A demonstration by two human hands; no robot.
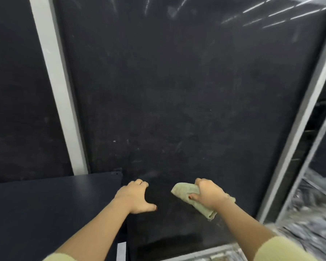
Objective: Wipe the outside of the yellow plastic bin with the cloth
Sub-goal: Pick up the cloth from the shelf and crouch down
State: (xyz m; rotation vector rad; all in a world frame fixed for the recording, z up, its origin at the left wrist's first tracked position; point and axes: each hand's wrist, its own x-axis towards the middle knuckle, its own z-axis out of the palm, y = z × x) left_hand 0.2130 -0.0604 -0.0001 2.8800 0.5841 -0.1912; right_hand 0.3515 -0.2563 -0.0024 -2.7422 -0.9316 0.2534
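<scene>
Clenched in our right hand (208,194) we find the cloth (186,193), a pale green piece folded or rolled into a thick wad; one end juts out toward 10 o'clock of the fist, the other trails below the wrist toward 5 o'clock. Our left hand (135,197) holds nothing: fingers spread and bent, thumb out to the side, set near the edge of a dark shelf (45,204) that fills the 8 o'clock part of the view. We cannot tell whether the fingertips rest on anything.

We judge the cloth soft, light and limp. Bunched as it is, it offers a firm pad, and the present hold across its middle suits wiping. Whether it is damp we cannot tell.

We record that the yellow plastic bin is not in view. Nothing yellow shows beyond our own pale sleeves at the bottom edge. By its description we would expect a light, stiff, rather smooth thing that may slide or tip under pressure, so the free hand should steady it at the rim while the cloth works the walls. No wiping of it has started, as far as we can judge.

No containers show, so there are no contents to report.

Ahead, from 10 to 2 o'clock, stands a large dark panel (177,91), scuffed and glossy, with a pale upright strip (56,87) at 10 o'clock and a grey metal frame (305,110) at 3 o'clock. Blurred grey mottled ground (309,228) lies at 4 o'clock.
</scene>
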